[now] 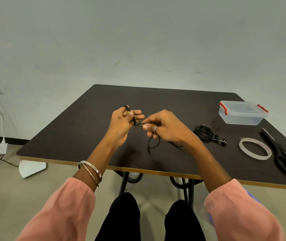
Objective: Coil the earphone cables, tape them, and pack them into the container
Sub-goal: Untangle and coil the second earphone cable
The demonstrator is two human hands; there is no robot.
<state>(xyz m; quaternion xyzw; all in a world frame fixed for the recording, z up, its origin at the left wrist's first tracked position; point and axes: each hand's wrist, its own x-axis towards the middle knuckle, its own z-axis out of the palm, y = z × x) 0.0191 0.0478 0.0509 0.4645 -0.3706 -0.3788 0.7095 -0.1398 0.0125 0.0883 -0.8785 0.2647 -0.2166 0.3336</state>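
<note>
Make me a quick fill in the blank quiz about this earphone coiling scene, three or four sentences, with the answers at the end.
1. The left hand and right hand both hold a black ____ above the table.
2. The clear container has a lid with ____ latches.
3. The roll of tape lies between the second earphone bundle and the ____.
4. The container's lid is ____.

Answers: earphone cable; red; scissors; closed

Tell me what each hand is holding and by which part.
Both hold one black earphone cable. The left hand has loops wound round its fingers; the right hand pinches the cable just beyond the coil, the rest hanging below.
</note>
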